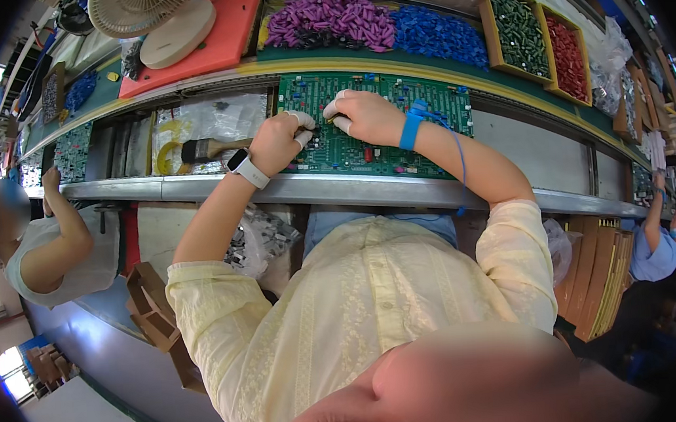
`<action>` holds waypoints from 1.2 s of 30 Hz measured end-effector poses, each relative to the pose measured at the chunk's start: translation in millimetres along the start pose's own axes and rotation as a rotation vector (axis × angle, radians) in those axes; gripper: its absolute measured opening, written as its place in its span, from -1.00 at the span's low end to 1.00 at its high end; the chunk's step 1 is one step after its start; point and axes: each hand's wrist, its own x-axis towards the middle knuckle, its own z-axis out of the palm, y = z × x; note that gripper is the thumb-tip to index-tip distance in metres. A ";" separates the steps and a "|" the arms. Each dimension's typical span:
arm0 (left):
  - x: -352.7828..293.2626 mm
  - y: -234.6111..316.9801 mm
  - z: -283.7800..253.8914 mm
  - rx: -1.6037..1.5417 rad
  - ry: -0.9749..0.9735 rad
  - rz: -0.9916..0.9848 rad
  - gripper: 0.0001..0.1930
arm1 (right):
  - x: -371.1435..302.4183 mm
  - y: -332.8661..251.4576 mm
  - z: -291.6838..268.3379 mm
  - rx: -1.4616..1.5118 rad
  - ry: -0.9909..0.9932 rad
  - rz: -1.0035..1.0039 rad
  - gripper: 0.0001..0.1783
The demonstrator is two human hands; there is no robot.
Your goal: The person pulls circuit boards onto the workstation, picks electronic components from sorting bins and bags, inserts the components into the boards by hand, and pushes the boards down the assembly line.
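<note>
A large green circuit board [428, 144] with many small parts on it lies across the metal rails in front of me. Over its left portion, my left hand [279, 143] is bent with its white-covered fingertips drawn together at the board. Close by on the right, my right hand [362, 118] pinches with thumb and forefinger, also in white finger covers. Whatever either hand holds is too small and too hidden to name. A blue wrist strap [410, 131] with a coiled cord circles my right wrist. A brush [204, 149] with a wooden handle rests beside my left wrist.
Beyond the rail sit heaps of purple parts [331, 23] and blue parts [439, 36], then boxes of green parts [519, 34] and red parts [567, 50]. A fan [135, 9] stands by a red slab [221, 38]. Co-workers sit left [62, 240] and right [655, 249].
</note>
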 end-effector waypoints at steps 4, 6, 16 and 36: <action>-1.4 -1.1 4.7 0.087 0.050 0.068 -0.89 | 1.5 0.2 1.0 0.018 -0.007 0.025 -0.81; -1.6 1.2 4.9 0.120 0.065 0.102 -0.90 | 1.7 -0.5 0.0 0.015 -0.029 0.056 -0.80; -1.2 5.7 4.8 0.228 0.031 0.198 -0.89 | 4.4 2.9 3.6 -0.014 -0.030 0.020 -0.81; 1.4 -1.4 11.3 0.295 0.021 0.260 -0.84 | 8.8 2.4 6.7 -0.028 -0.048 0.035 -0.84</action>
